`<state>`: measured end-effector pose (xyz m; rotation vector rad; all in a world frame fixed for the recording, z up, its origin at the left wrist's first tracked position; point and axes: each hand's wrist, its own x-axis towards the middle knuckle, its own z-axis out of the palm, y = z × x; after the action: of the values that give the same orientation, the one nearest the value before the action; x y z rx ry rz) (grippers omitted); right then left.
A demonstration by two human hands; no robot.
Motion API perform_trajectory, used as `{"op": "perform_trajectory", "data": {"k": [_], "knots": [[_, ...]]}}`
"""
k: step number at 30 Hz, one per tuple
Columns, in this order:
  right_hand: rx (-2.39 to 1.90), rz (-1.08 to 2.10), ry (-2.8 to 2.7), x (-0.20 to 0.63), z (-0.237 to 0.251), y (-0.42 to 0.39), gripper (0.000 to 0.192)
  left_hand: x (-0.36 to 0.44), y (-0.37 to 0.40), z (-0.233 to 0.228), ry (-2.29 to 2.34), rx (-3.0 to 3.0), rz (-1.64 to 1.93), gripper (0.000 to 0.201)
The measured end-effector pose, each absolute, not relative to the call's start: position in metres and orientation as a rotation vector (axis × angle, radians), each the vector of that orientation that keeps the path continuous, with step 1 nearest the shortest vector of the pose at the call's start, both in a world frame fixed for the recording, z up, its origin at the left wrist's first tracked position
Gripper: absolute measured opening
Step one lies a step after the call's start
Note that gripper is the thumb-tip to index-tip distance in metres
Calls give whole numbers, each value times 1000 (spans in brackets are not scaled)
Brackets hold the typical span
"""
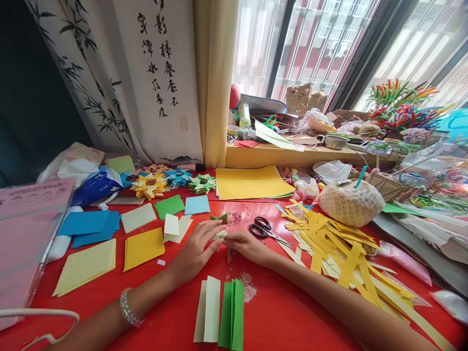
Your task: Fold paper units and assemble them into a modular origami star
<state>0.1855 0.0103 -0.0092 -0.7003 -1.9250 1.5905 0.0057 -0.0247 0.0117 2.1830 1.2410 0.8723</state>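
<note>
Folded green paper strips lie nearest, stacked ready. Beyond them the left hand and right hand meet, fingers curled down, pinching a small pale paper piece flat against the red table beside scissors.

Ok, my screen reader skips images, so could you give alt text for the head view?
Two bare hands, left hand and right hand, press a small pale folded paper on a red table, beside scissors and yellow paper strips.
</note>
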Motion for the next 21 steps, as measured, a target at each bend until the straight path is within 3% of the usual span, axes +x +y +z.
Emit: {"op": "perform_trajectory", "data": {"k": [14, 21], "knots": [[-891, 1455, -1874, 182, -5, 9, 29, 6, -18, 9, 1261, 1533, 1088, 27], [-953, 914, -2271, 180, -9, 5, 24, 10, -18, 7, 1071, 1266, 1066, 21]]}}
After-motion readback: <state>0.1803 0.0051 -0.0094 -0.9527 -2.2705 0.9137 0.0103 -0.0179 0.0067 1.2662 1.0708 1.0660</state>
